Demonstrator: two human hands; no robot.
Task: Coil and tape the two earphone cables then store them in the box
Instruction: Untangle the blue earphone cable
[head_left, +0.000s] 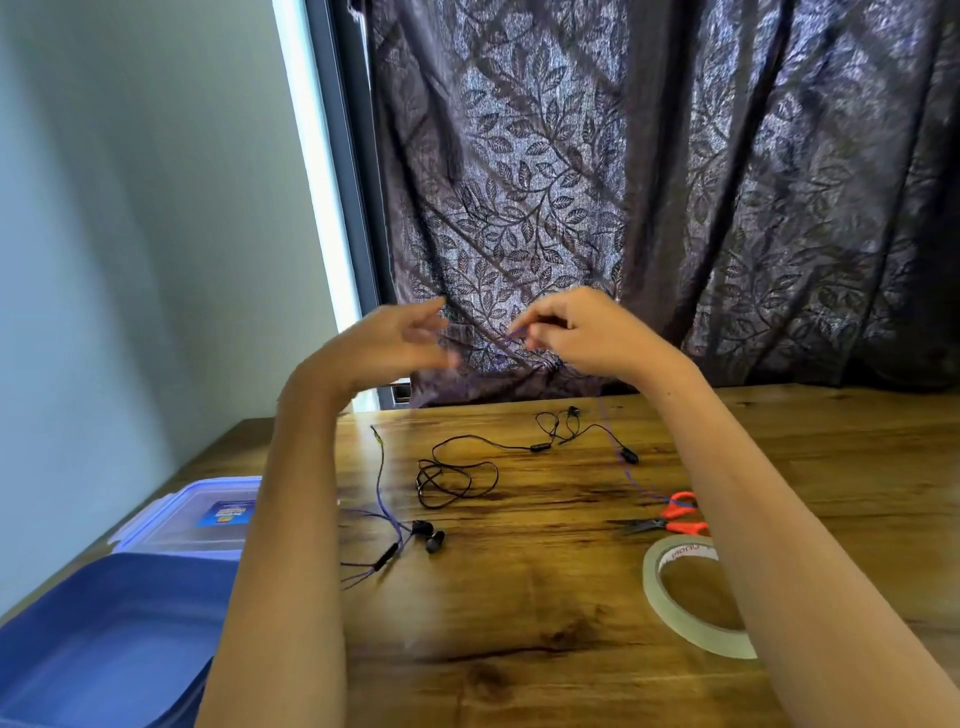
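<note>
1. Your blue box (104, 639) sits open at the table's (519, 597) left edge, with its lid (192, 514) just beyond.
2. Your right hand (576, 332) pinches the purple earphone cable (382, 483) aloft; your blurred left hand (395, 343) is spread.
3. The black earphone cable (427, 480) lies loose on the table.

wall (130, 208): pale, plain | curtain (675, 182): dark (leaf-patterned) | window frame (343, 182): daylight strip | table (545, 597): wood-grain

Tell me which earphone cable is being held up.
The purple earphone cable: the right hand pinches a strand up by the curtain. The black earphone cable lies wholly on the table, untouched.
</note>
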